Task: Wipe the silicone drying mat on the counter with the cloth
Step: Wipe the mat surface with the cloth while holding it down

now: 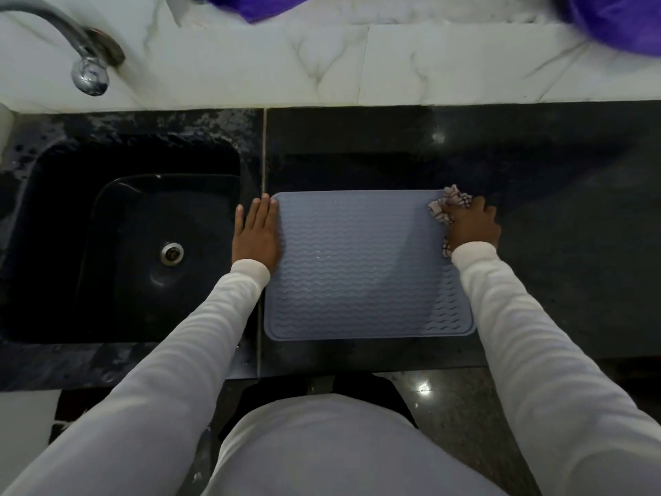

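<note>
A grey-blue silicone drying mat [365,266] with wavy ridges lies flat on the dark counter [572,245]. My left hand [255,236] rests flat, fingers together, on the mat's left edge near its far corner. My right hand [472,223] is closed on a crumpled white checked cloth [449,205] at the mat's far right corner, pressing it where mat and counter meet. Part of the cloth is hidden under that hand.
A black sink [136,245] with a metal drain sits left of the mat, its rim wet. A chrome tap [86,66] hangs over it from the white marble wall. Purple fabric [615,19] lies on the ledge at the back. The counter's front edge runs just below the mat.
</note>
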